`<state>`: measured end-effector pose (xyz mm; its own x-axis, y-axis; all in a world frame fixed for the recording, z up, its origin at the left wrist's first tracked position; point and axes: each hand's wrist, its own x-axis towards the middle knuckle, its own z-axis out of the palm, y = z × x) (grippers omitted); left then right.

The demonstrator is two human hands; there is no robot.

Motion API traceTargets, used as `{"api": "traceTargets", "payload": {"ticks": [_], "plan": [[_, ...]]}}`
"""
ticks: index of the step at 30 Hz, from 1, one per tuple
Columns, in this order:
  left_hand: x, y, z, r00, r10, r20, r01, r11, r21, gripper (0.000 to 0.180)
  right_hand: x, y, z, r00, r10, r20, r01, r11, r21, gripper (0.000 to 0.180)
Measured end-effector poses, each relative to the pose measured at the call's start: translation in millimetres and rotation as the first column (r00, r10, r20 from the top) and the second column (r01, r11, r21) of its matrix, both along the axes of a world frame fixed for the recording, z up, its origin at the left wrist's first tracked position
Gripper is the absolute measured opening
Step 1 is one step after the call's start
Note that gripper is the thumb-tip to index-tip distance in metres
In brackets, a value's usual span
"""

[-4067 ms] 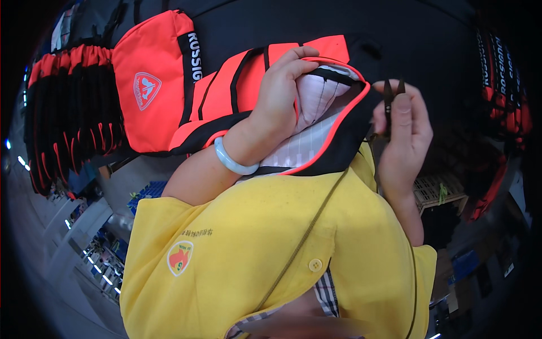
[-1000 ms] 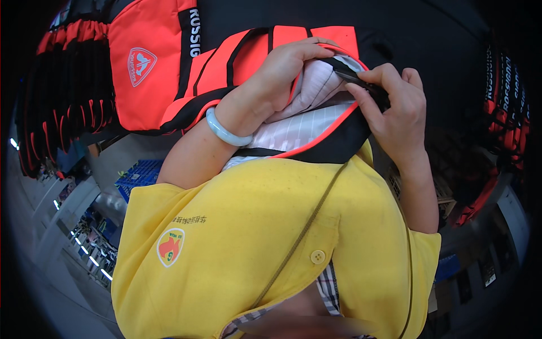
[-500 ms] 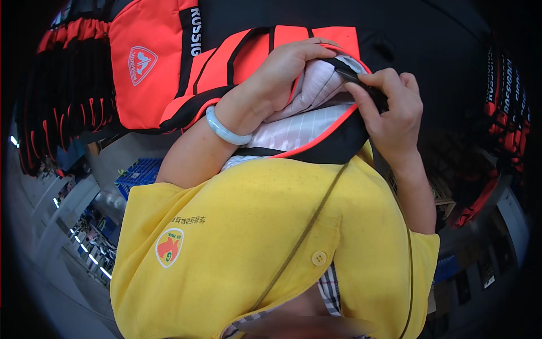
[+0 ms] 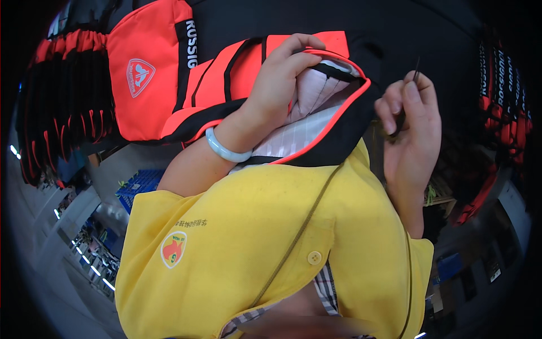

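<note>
A black and neon-orange bag [image 4: 339, 141] lies across my front with its mouth open. Pale striped lining [image 4: 288, 138] shows inside, and orange piping runs along the edge. My left hand [image 4: 276, 76], a pale bangle [image 4: 223, 147] on its wrist, is closed on the far rim of the opening; some fingers are hidden behind the fabric. To the right of the bag and off it, my right hand [image 4: 415, 118] is raised and closed round a small dark pointed tool [image 4: 416, 70], which looks like thread snips. Its thin tip sticks up past the thumb; the palm hides most of it.
An orange bag panel [image 4: 149, 62] with a badge lies at the upper left, beside a row of stacked black and orange bags [image 4: 62, 101]. More such bags [image 4: 505, 107] stand at the far right. A blue crate [image 4: 138, 183] is below at the left.
My right hand has left the bag's edge and moved right, and the dark tool's tip now points up. My left hand keeps the rim, and the opening's corner shows more fully.
</note>
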<state>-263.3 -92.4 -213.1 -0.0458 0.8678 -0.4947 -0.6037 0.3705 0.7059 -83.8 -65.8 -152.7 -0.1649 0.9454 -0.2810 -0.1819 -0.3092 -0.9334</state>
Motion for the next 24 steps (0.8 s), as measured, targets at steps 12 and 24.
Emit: {"api": "traceTargets", "payload": {"ticks": [12,24], "plan": [[15.4,-11.9,6.5,0.989,0.104,-0.103,-0.100,0.994,0.042,0.016,-18.6,-32.5,-12.8,0.940,0.286,-0.188,-0.341,0.832,-0.437,0.026],[18.5,-26.8,4.5,0.994,0.059,-0.088,-0.054,0.997,0.060,0.017,-14.5,-52.9,-11.2,0.925,0.326,-0.197,-0.381,0.805,-0.455,0.026]]}}
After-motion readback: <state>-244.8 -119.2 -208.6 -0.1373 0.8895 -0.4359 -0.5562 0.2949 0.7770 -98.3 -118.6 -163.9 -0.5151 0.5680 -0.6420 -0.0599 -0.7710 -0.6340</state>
